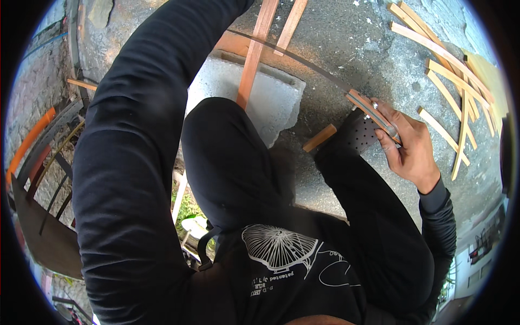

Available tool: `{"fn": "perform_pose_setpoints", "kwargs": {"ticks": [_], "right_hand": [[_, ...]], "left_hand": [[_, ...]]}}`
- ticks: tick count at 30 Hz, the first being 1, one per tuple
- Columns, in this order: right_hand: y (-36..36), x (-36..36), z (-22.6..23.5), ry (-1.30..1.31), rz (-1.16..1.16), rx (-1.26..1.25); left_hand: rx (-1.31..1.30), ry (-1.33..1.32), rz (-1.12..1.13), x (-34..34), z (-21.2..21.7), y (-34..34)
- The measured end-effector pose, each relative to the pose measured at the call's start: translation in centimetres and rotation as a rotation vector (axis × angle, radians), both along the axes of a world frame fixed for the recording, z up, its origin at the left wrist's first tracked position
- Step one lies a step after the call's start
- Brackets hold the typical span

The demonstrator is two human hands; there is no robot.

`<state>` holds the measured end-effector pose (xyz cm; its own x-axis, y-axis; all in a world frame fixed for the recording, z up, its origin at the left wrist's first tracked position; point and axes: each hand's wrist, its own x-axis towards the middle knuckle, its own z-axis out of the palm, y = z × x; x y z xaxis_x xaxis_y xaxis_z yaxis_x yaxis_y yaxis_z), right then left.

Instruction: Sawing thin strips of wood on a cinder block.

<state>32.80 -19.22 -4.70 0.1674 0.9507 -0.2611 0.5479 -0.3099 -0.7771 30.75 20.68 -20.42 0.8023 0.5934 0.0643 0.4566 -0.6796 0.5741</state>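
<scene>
My right hand [409, 143] is closed around the wooden handle of a handsaw [319, 69]. The saw's thin dark blade runs up and left from the handle and crosses a reddish wooden strip [251, 73]. That strip lies over a pale concrete block [216, 81], its near end beside my bent knee. Whether the teeth are cutting into the wood cannot be made out. My left arm in a black sleeve stretches up past the top edge, so the left hand is out of view. A short wooden offcut [319, 138] rests by my perforated shoe [360, 132].
Another wooden strip [292, 27] lies to the right of the crossed one. Several thin strips [455, 81] are scattered on the rough concrete floor at the far right. On the left stand a curved dark metal piece [46, 233] and an orange bar [30, 143].
</scene>
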Motion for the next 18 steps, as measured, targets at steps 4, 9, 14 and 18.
{"fn": "perform_pose_setpoints", "kwargs": {"ticks": [4, 9, 14, 18], "right_hand": [[-0.1, 0.6, -0.7, -0.032, 0.017, 0.034], [3.0, 1.3, 0.5, -0.074, 0.084, -0.022], [6.4, 0.8, -0.9, -0.062, 0.104, -0.033], [3.5, 0.5, 1.5, -0.084, 0.076, -0.065]], "left_hand": [[-0.046, -0.007, 0.008, -0.2, 0.0, -0.4], [-0.074, 0.043, 0.049, -0.8, 1.5, -0.9], [-0.093, -0.035, 0.039, -0.4, -0.3, -0.1], [-0.103, 0.102, 0.08, -0.6, 0.8, -0.8]]}}
